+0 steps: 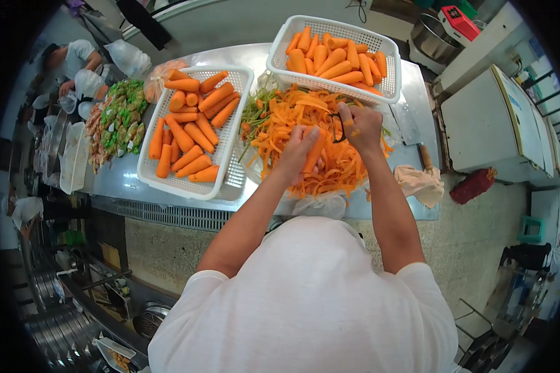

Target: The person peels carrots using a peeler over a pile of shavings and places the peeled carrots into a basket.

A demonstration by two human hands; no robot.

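My left hand [300, 151] is wrapped round a carrot [315, 149], which it holds at a slant over a heap of orange peelings [298, 115]. Close by on the right, my right hand [361, 127] grips a dark-framed peeler [338, 127], its head beside the carrot's upper end. Green carrot tops [255, 112] lie along the heap's left edge. To the left stands a white perforated basket [239, 133] of carrots. Another white basket [336, 86] with carrots sits behind the heap.
A cleaver [410, 127] and a crumpled cloth [420, 183] lie at the table's right side. Green-and-brown wrapped items [118, 118] are piled at the left. A person [78, 62] works at the far left. A white cabinet [485, 124] stands right.
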